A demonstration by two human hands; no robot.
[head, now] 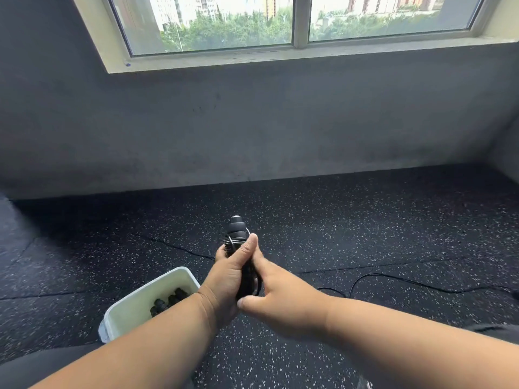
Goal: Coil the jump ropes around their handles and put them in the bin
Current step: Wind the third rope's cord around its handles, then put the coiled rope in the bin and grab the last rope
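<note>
Head view of the coiling step. The left hand [229,272] is clenched around the paired black jump-rope handles [238,234], thumb laid along their right side. The handles' long axis runs away from the person and slightly upward, their capped ends projecting beyond the left fingertips; thin turns of cord already cross the grip just above the thumb. The right hand [276,297] lies just beside and to the right of the bundle, its fingers curled against the lower part of the handles. It appears to pinch a loop of cord there, though the exact contact is hidden between the two hands.

The loose rope [407,282] trails to the right across the speckled rubber floor [365,226], so the unwound length lies on the right hand's side, and the remaining turns probably fall to that hand.

The white bin [168,282] stands on the floor just left of the left wrist, below it, and already holds dark coiled ropes [168,300]. The left hand is the nearer to the bin, so a short leftward and downward carry would likely deliver the bundle.
</note>
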